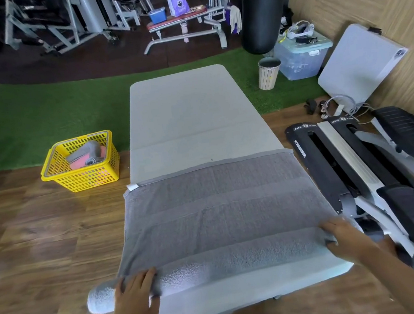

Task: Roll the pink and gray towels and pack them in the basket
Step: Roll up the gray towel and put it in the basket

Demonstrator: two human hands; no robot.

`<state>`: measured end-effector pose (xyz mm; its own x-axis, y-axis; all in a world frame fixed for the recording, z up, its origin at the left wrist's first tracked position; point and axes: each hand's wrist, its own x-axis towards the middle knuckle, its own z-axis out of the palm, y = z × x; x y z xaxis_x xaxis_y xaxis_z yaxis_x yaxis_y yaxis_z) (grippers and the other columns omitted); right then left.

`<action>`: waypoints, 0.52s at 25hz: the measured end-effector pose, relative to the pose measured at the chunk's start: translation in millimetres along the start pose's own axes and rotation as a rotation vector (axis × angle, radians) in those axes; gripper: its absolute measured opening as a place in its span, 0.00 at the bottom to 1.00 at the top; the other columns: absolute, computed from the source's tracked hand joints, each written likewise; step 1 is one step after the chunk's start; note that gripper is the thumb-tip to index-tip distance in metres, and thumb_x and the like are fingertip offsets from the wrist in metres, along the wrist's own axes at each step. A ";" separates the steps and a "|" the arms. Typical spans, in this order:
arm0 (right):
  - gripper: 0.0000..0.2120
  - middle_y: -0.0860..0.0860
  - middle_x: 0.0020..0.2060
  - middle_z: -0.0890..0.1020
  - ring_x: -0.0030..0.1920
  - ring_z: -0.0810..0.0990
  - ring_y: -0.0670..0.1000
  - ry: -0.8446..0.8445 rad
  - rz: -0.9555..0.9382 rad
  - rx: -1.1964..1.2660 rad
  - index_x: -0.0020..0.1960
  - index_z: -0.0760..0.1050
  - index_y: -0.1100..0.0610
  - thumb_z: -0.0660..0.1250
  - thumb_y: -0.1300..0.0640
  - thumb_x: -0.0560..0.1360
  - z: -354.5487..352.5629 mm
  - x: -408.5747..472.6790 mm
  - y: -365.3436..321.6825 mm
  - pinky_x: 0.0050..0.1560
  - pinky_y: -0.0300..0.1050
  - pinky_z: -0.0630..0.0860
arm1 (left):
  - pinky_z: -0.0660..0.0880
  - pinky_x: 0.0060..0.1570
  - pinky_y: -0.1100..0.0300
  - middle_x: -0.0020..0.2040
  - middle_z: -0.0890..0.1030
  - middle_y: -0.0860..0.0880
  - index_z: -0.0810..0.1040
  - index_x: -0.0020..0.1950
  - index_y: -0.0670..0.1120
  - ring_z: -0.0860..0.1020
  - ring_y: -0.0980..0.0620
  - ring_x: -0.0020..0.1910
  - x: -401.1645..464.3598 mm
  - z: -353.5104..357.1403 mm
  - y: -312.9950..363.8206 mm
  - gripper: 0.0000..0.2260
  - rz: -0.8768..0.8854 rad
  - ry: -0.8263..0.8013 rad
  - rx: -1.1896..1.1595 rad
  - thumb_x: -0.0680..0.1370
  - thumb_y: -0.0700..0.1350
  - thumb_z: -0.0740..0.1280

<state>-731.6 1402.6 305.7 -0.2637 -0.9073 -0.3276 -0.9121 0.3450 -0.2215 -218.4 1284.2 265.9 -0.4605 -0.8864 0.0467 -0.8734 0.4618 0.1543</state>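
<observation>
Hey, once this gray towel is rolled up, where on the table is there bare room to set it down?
The far half of the table, beyond the gray towel, is bare up to its rounded end. The near half is crowded: the towel covers it, with the left hand and right hand on the roll. The yellow basket already holds rolled towels.

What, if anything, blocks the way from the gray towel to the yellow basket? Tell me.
Nothing visible does. The gray towel lies on the table, both hands at its near rolled edge. The yellow basket sits on the floor left of the table, with only bare wood floor between. Rolled towels already lie inside it.
</observation>
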 end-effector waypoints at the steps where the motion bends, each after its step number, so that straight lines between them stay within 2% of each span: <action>1: 0.12 0.48 0.44 0.79 0.50 0.75 0.52 -0.009 0.017 0.002 0.48 0.78 0.51 0.65 0.61 0.66 -3.0 -0.8 -0.9 0.57 0.43 0.68 | 0.64 0.54 0.49 0.46 0.82 0.52 0.71 0.59 0.50 0.72 0.55 0.49 1.3 -0.5 1.1 0.25 -0.006 0.000 -0.008 0.63 0.52 0.57; 3: 0.10 0.43 0.34 0.74 0.44 0.74 0.50 -0.025 0.040 -0.009 0.35 0.71 0.45 0.63 0.61 0.66 -8.2 0.6 -3.0 0.46 0.40 0.67 | 0.68 0.49 0.48 0.44 0.82 0.53 0.70 0.58 0.51 0.77 0.54 0.44 4.3 -1.9 1.6 0.23 0.008 0.000 -0.012 0.63 0.51 0.56; 4: 0.10 0.43 0.33 0.72 0.43 0.74 0.50 -0.046 0.057 -0.005 0.34 0.69 0.46 0.62 0.61 0.66 -11.5 2.0 -5.3 0.44 0.40 0.66 | 0.71 0.47 0.48 0.44 0.82 0.54 0.70 0.58 0.51 0.79 0.54 0.42 5.6 -3.3 0.7 0.23 0.024 0.007 -0.006 0.64 0.50 0.56; 6: 0.11 0.45 0.40 0.74 0.47 0.75 0.53 -0.021 0.027 -0.027 0.43 0.74 0.49 0.63 0.63 0.66 -13.8 4.4 -6.4 0.47 0.42 0.69 | 0.71 0.48 0.48 0.46 0.82 0.53 0.70 0.57 0.50 0.79 0.55 0.45 9.3 -6.6 -2.5 0.22 0.039 0.026 -0.006 0.65 0.51 0.57; 7: 0.15 0.49 0.45 0.76 0.48 0.76 0.55 0.033 -0.001 -0.037 0.49 0.76 0.53 0.64 0.65 0.65 -10.1 8.2 -2.5 0.50 0.45 0.71 | 0.68 0.51 0.49 0.47 0.82 0.52 0.72 0.57 0.49 0.77 0.55 0.49 11.6 -8.5 -2.9 0.21 0.019 0.033 -0.013 0.65 0.51 0.57; 9: 0.19 0.56 0.49 0.78 0.48 0.76 0.60 0.106 -0.006 0.000 0.53 0.77 0.60 0.65 0.71 0.64 -3.7 11.7 -1.2 0.53 0.53 0.72 | 0.64 0.56 0.49 0.50 0.82 0.50 0.74 0.56 0.47 0.74 0.53 0.52 13.4 -9.9 -1.6 0.21 -0.041 0.046 -0.030 0.66 0.52 0.58; 11: 0.20 0.58 0.54 0.78 0.55 0.74 0.63 0.079 0.039 0.050 0.58 0.76 0.63 0.63 0.72 0.66 0.9 9.6 -4.4 0.60 0.54 0.69 | 0.61 0.61 0.51 0.52 0.82 0.50 0.73 0.58 0.48 0.72 0.53 0.54 11.4 -7.3 0.2 0.23 -0.050 0.031 -0.042 0.66 0.52 0.58; 13: 0.24 0.56 0.61 0.74 0.63 0.69 0.60 0.022 0.045 0.019 0.64 0.71 0.61 0.64 0.67 0.68 5.2 6.8 -6.1 0.68 0.50 0.62 | 0.56 0.65 0.53 0.53 0.81 0.50 0.74 0.60 0.47 0.71 0.52 0.56 9.1 -2.7 1.2 0.26 -0.036 -0.017 -0.034 0.64 0.54 0.59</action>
<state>-726.2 1395.6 300.1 -0.3110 -0.8958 -0.3177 -0.8933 0.3896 -0.2242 -223.1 1276.6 269.2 -0.4321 -0.9015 0.0236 -0.8835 0.4284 0.1893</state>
